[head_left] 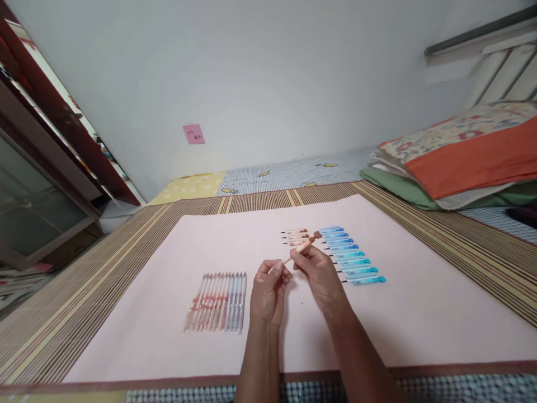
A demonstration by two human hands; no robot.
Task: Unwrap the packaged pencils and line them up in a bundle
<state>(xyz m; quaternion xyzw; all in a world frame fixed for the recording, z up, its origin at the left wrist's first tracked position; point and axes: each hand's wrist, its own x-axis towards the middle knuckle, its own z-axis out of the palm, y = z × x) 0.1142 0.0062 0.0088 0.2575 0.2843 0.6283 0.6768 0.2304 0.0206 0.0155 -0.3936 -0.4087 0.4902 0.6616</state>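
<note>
Both my hands hold one brown-capped pen [298,249] above a pale pink sheet [168,313]. My left hand [268,291] pinches its tip end, fingers closed. My right hand [319,273] grips the barrel near the cap, fingers closed. Just beyond them lie a few brown pens [296,235] in a short row, and to their right a longer row of several blue and teal pens [350,254]. To the left of my hands lies a row of several clear pen caps or tubes [218,302].
The pink sheet lies on a striped woven mat [75,302] on a bed. Folded bedding and an orange pillow [470,157] are stacked at the right. A dark cabinet [37,168] stands at the left. A pink sticky note [193,134] is on the wall.
</note>
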